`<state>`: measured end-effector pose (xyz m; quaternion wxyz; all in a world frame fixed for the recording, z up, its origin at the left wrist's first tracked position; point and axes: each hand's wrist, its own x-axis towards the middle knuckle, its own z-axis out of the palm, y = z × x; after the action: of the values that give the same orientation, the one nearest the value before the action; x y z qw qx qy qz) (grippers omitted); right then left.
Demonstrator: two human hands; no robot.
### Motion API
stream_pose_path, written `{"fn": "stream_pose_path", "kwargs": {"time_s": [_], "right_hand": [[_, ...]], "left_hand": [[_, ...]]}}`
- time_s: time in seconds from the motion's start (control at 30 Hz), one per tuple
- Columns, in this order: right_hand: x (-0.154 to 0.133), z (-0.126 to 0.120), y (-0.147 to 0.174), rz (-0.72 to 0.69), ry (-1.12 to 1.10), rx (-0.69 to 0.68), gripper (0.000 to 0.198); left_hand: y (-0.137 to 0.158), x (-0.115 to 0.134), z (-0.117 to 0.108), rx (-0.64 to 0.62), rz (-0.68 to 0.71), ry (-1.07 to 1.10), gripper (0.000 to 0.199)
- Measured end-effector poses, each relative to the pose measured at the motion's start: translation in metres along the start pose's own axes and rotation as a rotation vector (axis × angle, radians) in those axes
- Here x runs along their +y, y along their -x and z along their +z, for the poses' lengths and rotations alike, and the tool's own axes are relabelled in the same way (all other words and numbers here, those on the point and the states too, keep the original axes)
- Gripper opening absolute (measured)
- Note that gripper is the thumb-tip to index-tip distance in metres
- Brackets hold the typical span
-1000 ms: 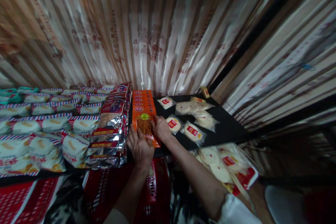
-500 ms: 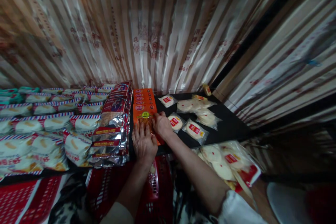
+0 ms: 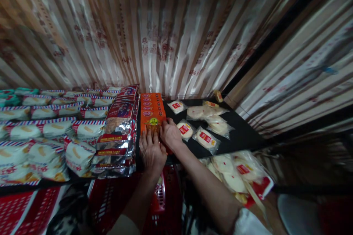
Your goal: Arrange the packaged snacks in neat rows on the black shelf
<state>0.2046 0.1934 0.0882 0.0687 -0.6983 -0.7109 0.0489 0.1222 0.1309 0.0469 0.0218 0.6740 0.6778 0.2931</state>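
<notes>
A row of overlapping orange snack packets point(image 3: 151, 109) runs front to back on a black shelf point(image 3: 245, 129). My left hand point(image 3: 152, 151) lies palm down on the frontmost packet, its fingers stretched out over the brown window. Against the right edge of that same packet rests my right hand point(image 3: 171, 135), fingers extended and slightly bent, the tips partly hidden. Close on the left stand dark red and silver snack bags point(image 3: 117, 128) in an overlapping row. Just right of my right hand lie clear-wrapped round pale flatbreads with red labels point(image 3: 185, 129).
White bags with striped edges point(image 3: 79, 154) fill the shelf's left side. More wrapped flatbreads point(image 3: 217, 125) lie to the right. Below the shelf are a red basket point(image 3: 118, 194) and an open bag of flatbreads point(image 3: 234, 176). A printed plastic curtain point(image 3: 165, 36) hangs behind.
Both hands stay on the front orange packet, with only a slight shift of the fingers. The view has moved a little; the goods keep their places.
</notes>
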Motion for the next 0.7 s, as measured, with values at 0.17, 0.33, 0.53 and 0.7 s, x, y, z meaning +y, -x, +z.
{"fn": "stream_pose_path", "kwargs": {"time_s": [0.17,0.33,0.53,0.7], "right_hand": [[-0.001,-0.002,-0.001,0.011,0.010,-0.033,0.037],[-0.002,-0.006,0.003,0.008,0.047,-0.024,0.036],[-0.009,-0.002,-0.005,-0.178,-0.074,0.056,0.041],[-0.016,0.008,-0.028,-0.239,-0.168,-0.009,0.045]], "left_hand": [[0.001,0.000,-0.002,0.022,0.020,0.020,0.046],[0.001,0.000,-0.003,0.020,0.016,0.016,0.047],[0.002,0.000,-0.003,0.026,0.032,0.022,0.055],[0.003,0.001,-0.005,0.010,0.028,0.007,0.048]]}}
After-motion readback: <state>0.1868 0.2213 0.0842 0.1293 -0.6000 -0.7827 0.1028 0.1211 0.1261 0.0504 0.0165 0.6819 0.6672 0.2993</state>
